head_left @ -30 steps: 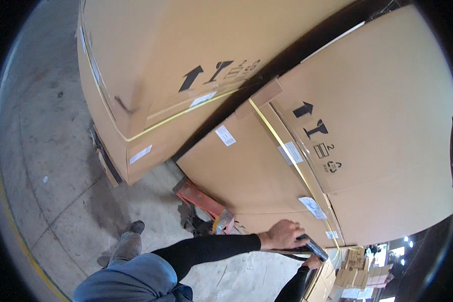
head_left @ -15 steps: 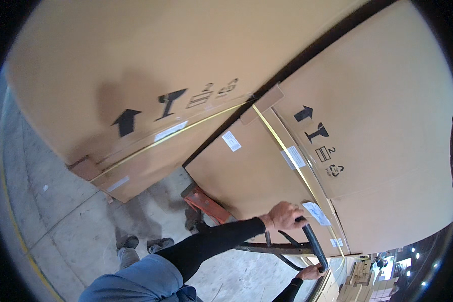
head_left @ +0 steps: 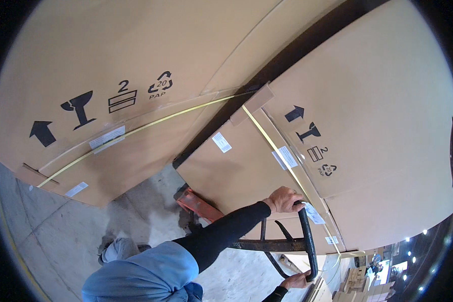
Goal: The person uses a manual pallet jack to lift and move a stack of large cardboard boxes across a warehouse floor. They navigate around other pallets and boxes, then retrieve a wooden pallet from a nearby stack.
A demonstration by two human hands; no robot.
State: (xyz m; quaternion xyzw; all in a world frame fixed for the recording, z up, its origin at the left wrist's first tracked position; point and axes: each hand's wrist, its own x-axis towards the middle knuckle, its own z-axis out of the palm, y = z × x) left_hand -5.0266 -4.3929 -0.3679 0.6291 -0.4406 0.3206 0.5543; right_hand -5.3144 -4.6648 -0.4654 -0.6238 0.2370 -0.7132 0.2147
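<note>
Grasping one handle (head_left: 307,236), two hands (head_left: 285,200) (head_left: 298,280), two cartons (head_left: 186,45) (head_left: 382,126), perhaps one pallet jack (head_left: 199,205)

Left box (head_left: 151,40) and right box (head_left: 377,110) parted by a narrow gap, with a handle (head_left: 309,241) set before the latter.
A strap (head_left: 259,127) is run across each box. A jack (head_left: 199,204) is placed at the right box's foot, over the floor (head_left: 50,241). The handle is gripped at its upper end by the left hand (head_left: 285,200), at its lower end by the right hand (head_left: 298,280). Cartons (head_left: 357,279) are stacked beyond, to the right.
</note>
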